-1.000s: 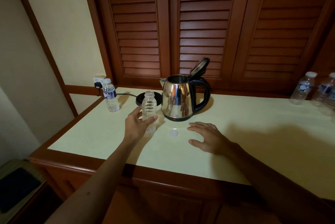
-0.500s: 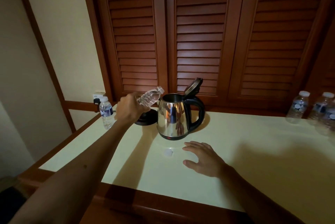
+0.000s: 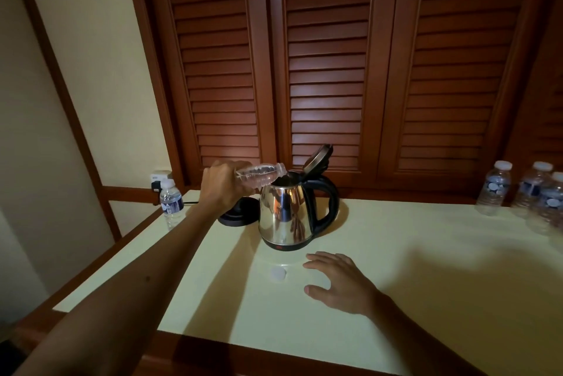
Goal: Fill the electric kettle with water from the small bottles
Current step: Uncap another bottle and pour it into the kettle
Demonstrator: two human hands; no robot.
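A steel electric kettle (image 3: 285, 217) with a black handle stands on the pale countertop (image 3: 396, 269), its lid (image 3: 318, 158) flipped up. My left hand (image 3: 225, 188) grips a small clear uncapped bottle (image 3: 262, 176), tipped on its side with the mouth at the kettle's opening. Flat on the counter in front of the kettle rests my right hand (image 3: 338, 281), fingers spread and holding nothing. A white bottle cap (image 3: 278, 274) lies just left of that hand.
The kettle's black base (image 3: 237, 215) sits behind my left wrist, its cord running to a wall plug (image 3: 157, 187). One capped bottle (image 3: 171, 203) stands at the far left. Three capped bottles (image 3: 495, 188) stand at the right edge. Louvred wooden doors (image 3: 326, 71) close off the back.
My left hand lifted the uncapped bottle off the counter, tipped it and brought its mouth to the kettle's opening. The right hand stayed flat on the counter.
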